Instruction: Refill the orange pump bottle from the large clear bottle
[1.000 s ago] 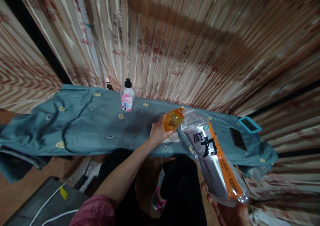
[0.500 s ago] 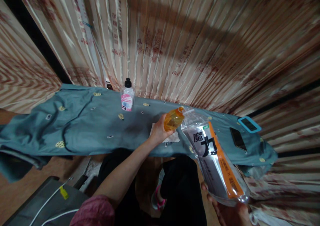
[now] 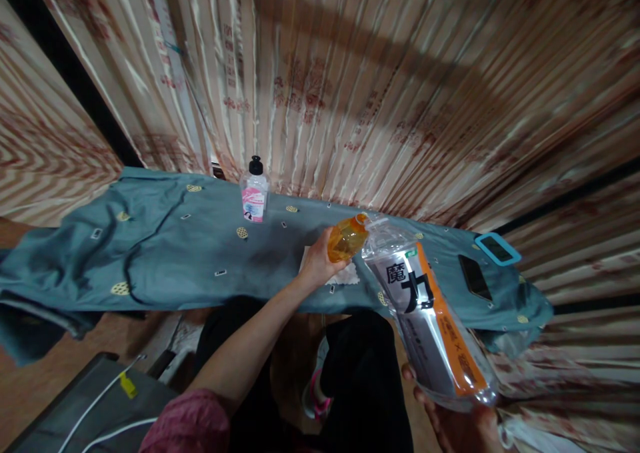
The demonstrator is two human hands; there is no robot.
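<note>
My left hand (image 3: 316,263) grips a small orange bottle (image 3: 347,237), held tilted above the blue cloth (image 3: 165,253) that covers the table. My right hand (image 3: 460,423), at the bottom right edge, holds the base of a large silver and orange refill pouch (image 3: 430,319). The pouch is tipped so that its spout at the top meets the mouth of the orange bottle. A white tissue (image 3: 345,277) lies on the cloth just beneath the bottle.
A clear bottle with a black cap and pink label (image 3: 254,193) stands at the back of the table. A black phone (image 3: 474,277) and a blue-framed phone (image 3: 498,249) lie at the right end. Striped curtains hang behind. A grey box with white cables (image 3: 95,406) sits lower left.
</note>
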